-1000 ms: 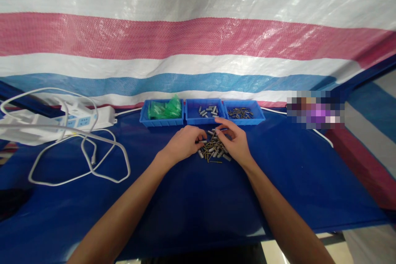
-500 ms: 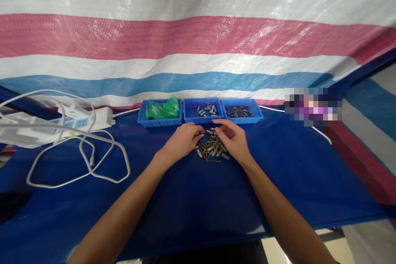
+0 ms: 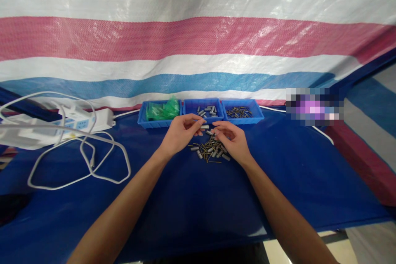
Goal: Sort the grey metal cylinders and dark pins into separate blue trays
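Observation:
Between the thumb and fingers of my left hand (image 3: 183, 133) is a small silver metal cylinder (image 3: 204, 126), held just above the far side of a mixed pile. The pile (image 3: 213, 148) lies on the blue tabletop and mixes thin brass-coloured pins or screws with short silver cylinders. My right hand (image 3: 233, 140) is at the pile's right side, its thumb and fingers drawn together. Another cylinder (image 3: 209, 133) shows at its fingertips; whether they grip it or only touch it is unclear.
Three blue bins stand in a row behind the pile: the left bin (image 3: 159, 123) with green plastic, the middle bin (image 3: 188, 105) with silver cylinders, the right bin (image 3: 243, 120) with thin pins. White power strips (image 3: 102, 119) and a looped white cable (image 3: 126, 161) lie left. A striped sheet (image 3: 198, 37) hangs behind.
My left hand has lifted away from the pile's left edge, up and slightly right, with a silver cylinder now showing in its fingers. My right hand has barely moved.

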The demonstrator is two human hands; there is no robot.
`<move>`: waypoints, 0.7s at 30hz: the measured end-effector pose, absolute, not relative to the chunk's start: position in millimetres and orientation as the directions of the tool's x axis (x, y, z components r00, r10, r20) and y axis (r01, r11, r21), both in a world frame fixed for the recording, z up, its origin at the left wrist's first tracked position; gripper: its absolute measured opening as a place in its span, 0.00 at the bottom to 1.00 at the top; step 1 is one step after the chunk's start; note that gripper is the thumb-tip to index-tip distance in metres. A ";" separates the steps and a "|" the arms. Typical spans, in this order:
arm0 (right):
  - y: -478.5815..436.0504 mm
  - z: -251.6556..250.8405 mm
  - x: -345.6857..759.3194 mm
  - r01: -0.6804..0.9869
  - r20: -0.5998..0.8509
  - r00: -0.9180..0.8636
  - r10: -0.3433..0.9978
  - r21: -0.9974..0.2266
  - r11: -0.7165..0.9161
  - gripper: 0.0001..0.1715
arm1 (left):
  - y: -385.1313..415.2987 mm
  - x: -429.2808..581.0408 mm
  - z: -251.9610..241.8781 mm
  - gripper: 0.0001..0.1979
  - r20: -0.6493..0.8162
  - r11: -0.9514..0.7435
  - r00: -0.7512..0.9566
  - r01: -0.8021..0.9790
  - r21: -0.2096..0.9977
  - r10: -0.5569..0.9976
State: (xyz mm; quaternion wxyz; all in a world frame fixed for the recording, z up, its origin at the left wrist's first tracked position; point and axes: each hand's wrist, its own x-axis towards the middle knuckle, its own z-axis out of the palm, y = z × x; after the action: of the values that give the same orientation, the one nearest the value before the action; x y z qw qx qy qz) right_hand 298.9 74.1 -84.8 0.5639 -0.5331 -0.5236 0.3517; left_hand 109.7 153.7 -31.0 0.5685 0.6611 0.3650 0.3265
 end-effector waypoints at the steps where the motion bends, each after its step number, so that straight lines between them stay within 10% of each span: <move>1: 73.9 -84.4 298.5 0.164 0.213 0.200 0.956 -0.970 0.182 0.13 | 153.7 109.7 -31.0 0.16 0.008 -0.077 0.518 0.112 0.991 0.855; 21: 71.9 -70.6 296.9 -0.081 0.077 0.141 0.987 -0.993 0.089 0.21 | 150.5 109.3 -33.5 0.13 0.034 -0.050 0.573 0.012 0.999 0.819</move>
State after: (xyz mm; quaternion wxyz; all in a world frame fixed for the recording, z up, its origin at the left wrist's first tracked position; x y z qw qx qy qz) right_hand 296.9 71.9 -70.6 0.5748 -0.4898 -0.4627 0.4644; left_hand 109.3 150.5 -33.5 0.6090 0.6447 0.3222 0.3311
